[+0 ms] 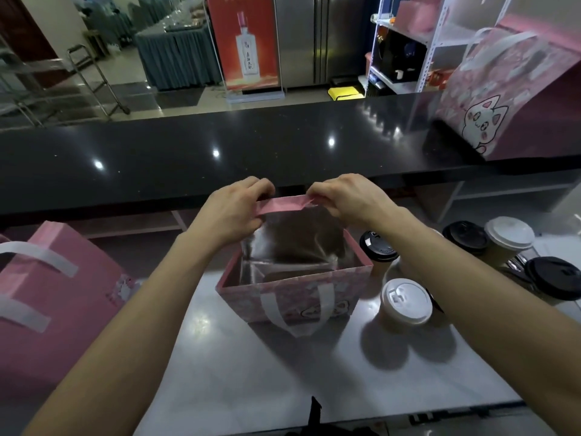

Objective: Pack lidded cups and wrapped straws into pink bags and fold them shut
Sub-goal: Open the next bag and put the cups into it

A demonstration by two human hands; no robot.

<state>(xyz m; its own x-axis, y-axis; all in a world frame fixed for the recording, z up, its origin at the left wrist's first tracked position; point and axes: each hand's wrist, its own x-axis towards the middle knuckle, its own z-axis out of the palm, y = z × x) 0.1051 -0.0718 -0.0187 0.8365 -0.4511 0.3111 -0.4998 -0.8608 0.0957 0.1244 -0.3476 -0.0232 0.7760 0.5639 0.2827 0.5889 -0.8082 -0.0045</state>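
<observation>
Worktop (239, 366): pale and glossy, carrying the bags and cups.
Shut bag (47, 309): lay at the left edge, white handles up.
Open bag (292, 297): stood at centre, foil lining showing, cat print facing the camera.
Cups (405, 305): lidded, black and white, clustered right of the open bag.
Flap (283, 206): far rim strip, raised.
Left hand (234, 212): grip pinched the flap's left end.
Right hand (347, 199): grip pinched its right end.

Foil-lined paper bag (295, 297), glossy black counter (220, 146)
</observation>
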